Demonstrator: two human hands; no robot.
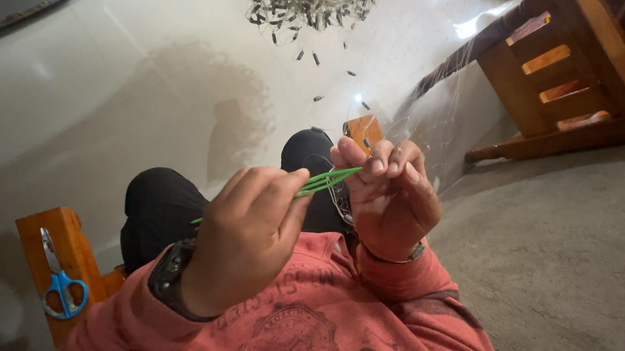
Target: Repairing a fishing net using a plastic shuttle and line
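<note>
A grey carpeted floor [560, 270] meets a pale wall, with wooden furniture [572, 76] at the right and blue-handled scissors [60, 283] on a wooden arm at the left. The left hand [247, 240] pinches a green netting needle [323, 181], its long axis running up and right. Its tip lies against the curled fingers of the right hand [391, 195], which grip fine clear net [431, 125].

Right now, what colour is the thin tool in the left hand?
Bright green: the netting needle pinched in the left hand, clearest in the head view.
</note>
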